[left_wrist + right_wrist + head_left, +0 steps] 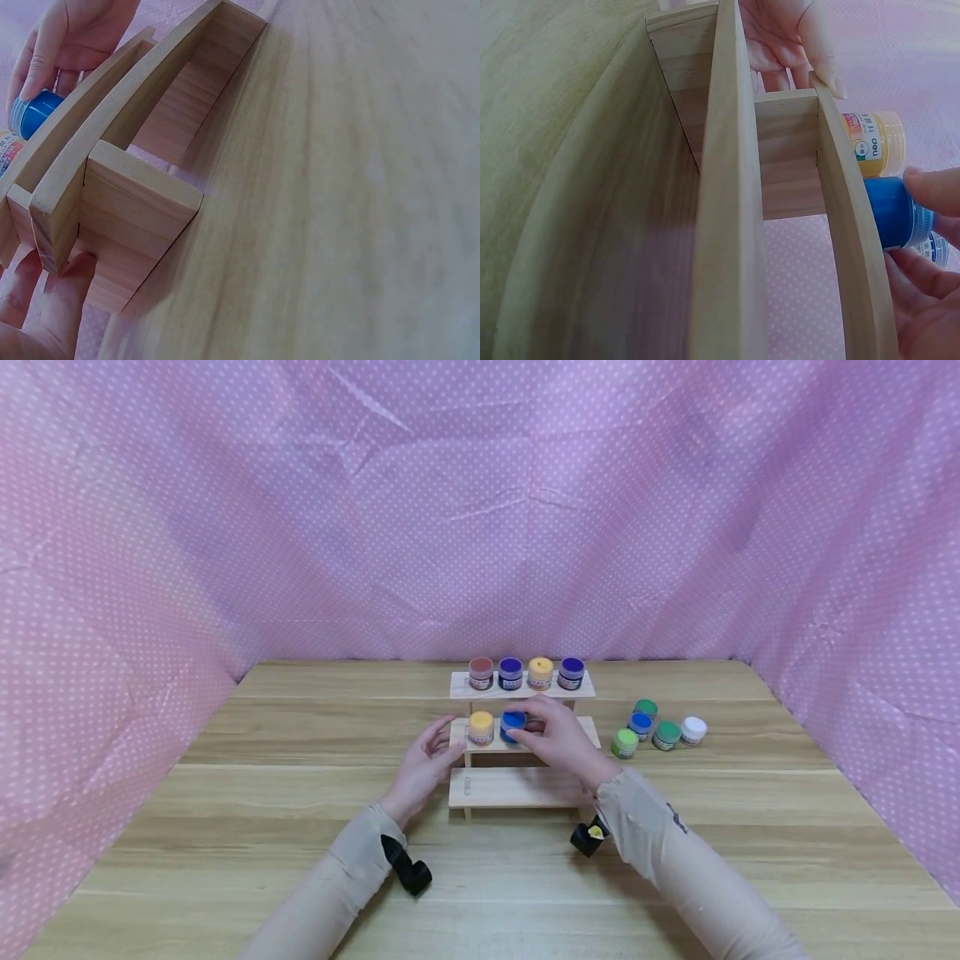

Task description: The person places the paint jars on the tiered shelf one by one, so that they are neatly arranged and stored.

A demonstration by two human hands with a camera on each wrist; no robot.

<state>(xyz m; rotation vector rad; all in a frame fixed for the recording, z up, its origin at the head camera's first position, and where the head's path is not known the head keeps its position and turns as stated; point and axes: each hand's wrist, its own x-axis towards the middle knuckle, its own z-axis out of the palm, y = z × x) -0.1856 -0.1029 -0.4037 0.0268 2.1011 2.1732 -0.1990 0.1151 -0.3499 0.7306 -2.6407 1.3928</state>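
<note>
A three-tier wooden display stand (pixel 517 787) stands on the table. At its middle tier, my right hand (pixel 558 737) grips a blue paint jar (pixel 513 721) between thumb and fingers, and the jar's base is right at the board in the right wrist view. Left of it sits a yellow paint jar (pixel 481 729). My left hand (pixel 426 768) holds the stand's left end, thumb on the middle board's edge (pixel 819 84) and other fingers lower down. Along the top tier are a reddish-brown jar (pixel 481 673), two dark purple-blue jars (pixel 511 673) and another yellow jar (pixel 540 673).
To the right of the stand several more jars are grouped on the table (pixel 300 710): a light green jar (pixel 624 743), a blue one (pixel 640 725), two green ones (pixel 667 735) and a white one (pixel 693 730). A pink dotted cloth (pixel 480 527) hangs behind the table.
</note>
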